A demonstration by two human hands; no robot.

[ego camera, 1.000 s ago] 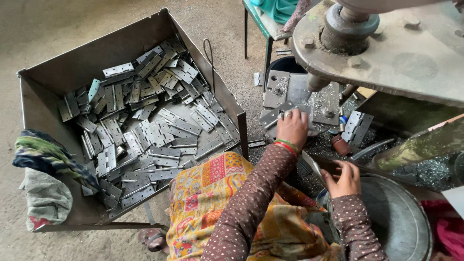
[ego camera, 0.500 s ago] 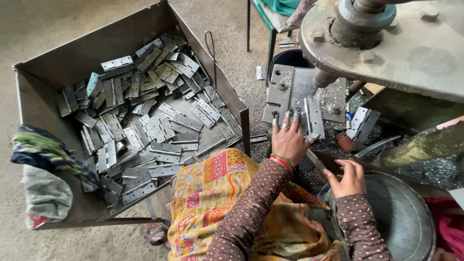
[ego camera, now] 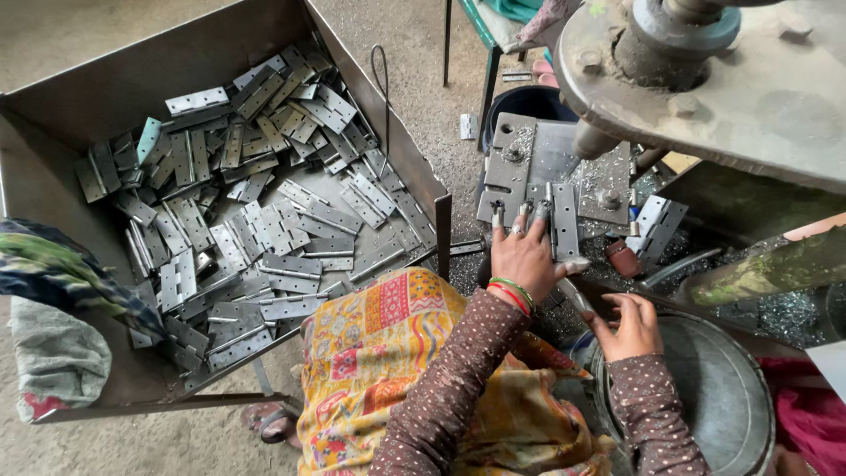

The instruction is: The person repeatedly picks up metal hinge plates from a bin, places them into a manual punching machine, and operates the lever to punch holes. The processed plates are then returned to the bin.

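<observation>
the hinge was a flat grey metal leaf, long and narrow, with small screw holes along it, standing lengthwise on the grey press plate under the heavy round machine head. metal shavings lay scattered around it on the bench.

the left hand lay spread wide, palm down, over the plate, its fingertips reaching up beside the hinge and the thumb stretched out just below the leaf's lower end; it touched the hinge's edge but was not closed round it. red and green bangles sat at the wrist.

the right hand was half curled at the rim of a round metal basin; whether it held anything could not be told.

to the left, a big metal bin held a heap of the same grey hinges.
</observation>
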